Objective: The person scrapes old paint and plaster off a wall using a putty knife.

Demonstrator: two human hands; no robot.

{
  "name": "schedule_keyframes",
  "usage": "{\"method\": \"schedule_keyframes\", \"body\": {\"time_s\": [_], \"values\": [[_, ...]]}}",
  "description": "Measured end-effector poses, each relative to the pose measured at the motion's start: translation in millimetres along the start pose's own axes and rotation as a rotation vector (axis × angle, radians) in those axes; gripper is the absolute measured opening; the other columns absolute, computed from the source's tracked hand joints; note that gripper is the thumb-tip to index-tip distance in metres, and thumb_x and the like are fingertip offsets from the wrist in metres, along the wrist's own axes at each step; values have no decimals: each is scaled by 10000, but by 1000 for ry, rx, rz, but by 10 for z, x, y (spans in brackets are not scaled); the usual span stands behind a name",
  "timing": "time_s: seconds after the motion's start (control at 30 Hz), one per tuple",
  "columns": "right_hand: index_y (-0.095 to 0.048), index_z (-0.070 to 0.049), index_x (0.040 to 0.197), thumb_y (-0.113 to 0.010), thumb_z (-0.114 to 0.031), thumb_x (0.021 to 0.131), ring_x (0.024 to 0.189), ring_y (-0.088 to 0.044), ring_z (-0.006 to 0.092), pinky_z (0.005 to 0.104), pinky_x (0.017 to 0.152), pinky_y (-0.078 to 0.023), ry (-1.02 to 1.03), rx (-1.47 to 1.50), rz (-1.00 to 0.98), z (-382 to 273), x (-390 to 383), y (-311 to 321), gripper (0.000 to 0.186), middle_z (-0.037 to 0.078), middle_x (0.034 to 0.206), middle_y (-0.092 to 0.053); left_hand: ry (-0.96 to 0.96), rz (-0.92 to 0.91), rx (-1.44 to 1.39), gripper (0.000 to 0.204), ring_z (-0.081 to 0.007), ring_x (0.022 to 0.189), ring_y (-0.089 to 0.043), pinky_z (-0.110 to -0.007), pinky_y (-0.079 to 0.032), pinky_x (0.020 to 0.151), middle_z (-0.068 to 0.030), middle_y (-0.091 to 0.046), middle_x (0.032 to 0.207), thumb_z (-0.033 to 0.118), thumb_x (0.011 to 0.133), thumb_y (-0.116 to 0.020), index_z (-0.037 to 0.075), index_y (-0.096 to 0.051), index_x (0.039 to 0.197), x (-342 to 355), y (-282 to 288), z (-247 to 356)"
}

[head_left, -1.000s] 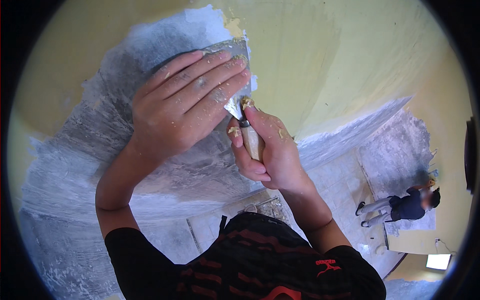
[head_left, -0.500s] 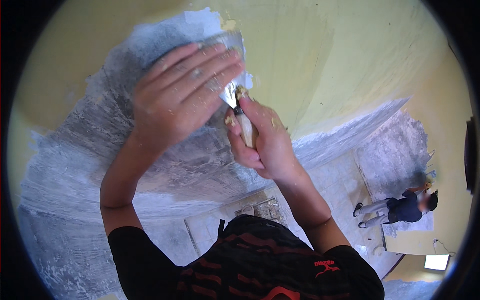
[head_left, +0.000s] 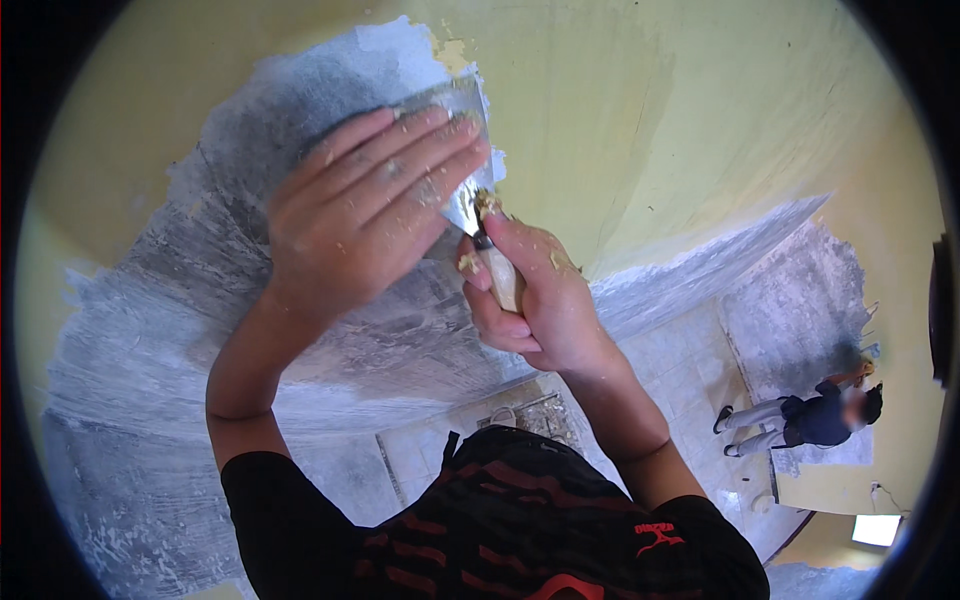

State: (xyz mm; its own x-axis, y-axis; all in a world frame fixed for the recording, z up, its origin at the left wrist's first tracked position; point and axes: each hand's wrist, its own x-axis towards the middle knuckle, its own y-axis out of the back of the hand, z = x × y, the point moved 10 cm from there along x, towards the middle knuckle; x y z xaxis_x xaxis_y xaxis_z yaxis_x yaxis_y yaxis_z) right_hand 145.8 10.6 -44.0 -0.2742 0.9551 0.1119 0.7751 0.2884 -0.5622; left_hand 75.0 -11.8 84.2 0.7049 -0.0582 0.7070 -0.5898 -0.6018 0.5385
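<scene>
One right hand grips one scraper; one left hand touches it.

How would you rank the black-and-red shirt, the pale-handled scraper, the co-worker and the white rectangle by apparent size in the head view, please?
1. Black-and-red shirt
2. Pale-handled scraper, partly covered, and co-worker: too close to rank
3. White rectangle

The black shirt is ending in short sleeves and is displaying dark red stripes and a small bright red emblem.
</scene>
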Motion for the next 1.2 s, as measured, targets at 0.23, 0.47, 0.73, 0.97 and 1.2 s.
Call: {"method": "schedule_keyframes", "body": {"time_s": [0.23, 0.47, 0.73, 0.97, 1.2], "values": [[-508, -82, 863, -316, -461, 1117, 326, -211, 77, 258, 327, -165, -19, 15, -95, -155, 89, -101, 495, -3, 464, -349, -59, 88, 127, 203, -160, 1131, -704, -345, -521, 1026, -10, -768, 1132, 156, 867, -710, 110, -797, 1044, 125, 128, -60], [-500, -103, 854, -298, -497, 1110, 326, -200, 82, 262, 326, -158, -93, 42, -49, 47, 33, -71, 512, -7, 464, -336, -82, -10, 30, 364, -223, 1189, -686, -395, -518, 1053, -63, -752, 1197, 23, 803, -694, 68, -767, 1157, 42, 67, -53], [-488, -99, 854, -270, -482, 1117, 324, -191, 92, 270, 326, -151, -91, 98, -82, 127, -38, -135, 513, 1, 461, -332, -97, -45, 3, 392, -232, 1167, -695, -395, -524, 1051, -69, -755, 1178, 31, 766, -689, 62, -771, 1148, -50, 13, 43], [-484, -91, 848, -264, -477, 1118, 317, -179, 96, 268, 322, -148, -71, 53, -60, 35, 35, -178, 520, 6, 455, -326, -81, -8, 23, 379, -235, 1162, -698, -391, -525, 1051, -69, -757, 1174, 19, 768, -663, 59, -780, 1126, 18, 106, -14], [-489, -90, 843, -279, -476, 1118, 317, -183, 90, 264, 319, -148, -52, 68, 1, 6, 31, -179, 519, 3, 456, -331, -55, 6, 52, 314, -177, 1148, -698, -359, -513, 1054, -13, -760, 1161, 74, 776, -735, 112, -783, 1083, 48, 84, -38]]}}
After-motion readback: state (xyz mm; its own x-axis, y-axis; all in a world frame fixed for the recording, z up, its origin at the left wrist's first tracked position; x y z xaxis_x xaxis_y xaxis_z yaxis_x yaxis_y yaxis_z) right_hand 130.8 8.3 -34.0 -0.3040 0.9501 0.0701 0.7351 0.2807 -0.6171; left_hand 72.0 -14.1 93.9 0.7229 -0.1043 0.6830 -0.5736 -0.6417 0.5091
